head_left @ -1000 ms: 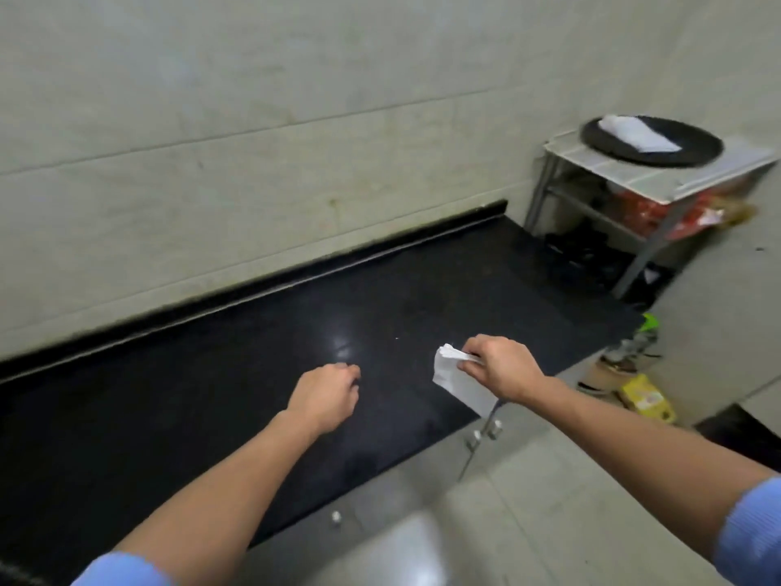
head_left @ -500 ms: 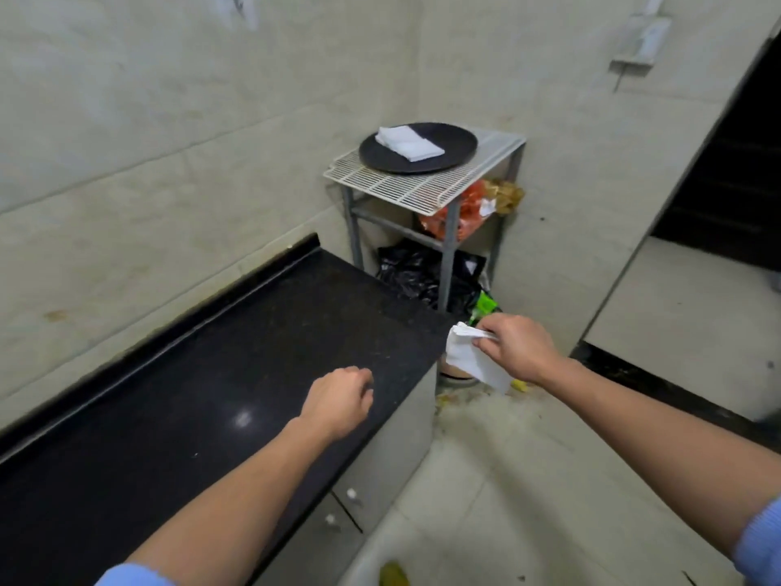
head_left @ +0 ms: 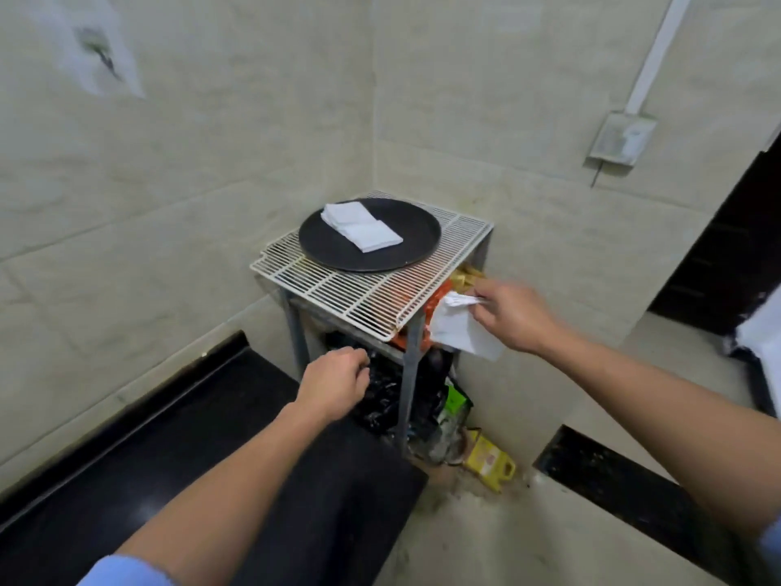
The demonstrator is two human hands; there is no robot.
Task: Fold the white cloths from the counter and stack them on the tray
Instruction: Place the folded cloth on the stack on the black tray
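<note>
Nearest the camera, two bare forearms in light blue sleeves (head_left: 122, 570) reach forward over the black polished stone surface (head_left: 190, 480), which runs along the left wall and ends short of the corner. The left hand (head_left: 334, 384) hangs over the far end of that surface, fingers loosely curled and holding nothing. To its right and a little higher, the right hand (head_left: 513, 317) pinches a folded white cloth (head_left: 458, 332) by its upper edge, so the cloth dangles in the air just beside the front right corner of a white wire grid shelf (head_left: 359, 298). That corner, with the grey metal leg (head_left: 408, 387) under it, lies between the held cloth and the tray. Below the shelf, a crumpled black plastic bag (head_left: 380, 399) and a green packet (head_left: 454, 406) crowd the stand, an orange wrapper (head_left: 435, 308) shows just behind the held cloth, and a yellow packet (head_left: 490, 461) lies on the pale tiled floor (head_left: 486, 535). On top of the shelf sits a round black tray (head_left: 418, 238) carrying a stack of folded white cloths (head_left: 361, 226) toward its left side. Farther back, a grey switch box (head_left: 621, 139) is fixed to the tiled wall, and a dark doorway (head_left: 727, 255) opens at the right.
</note>
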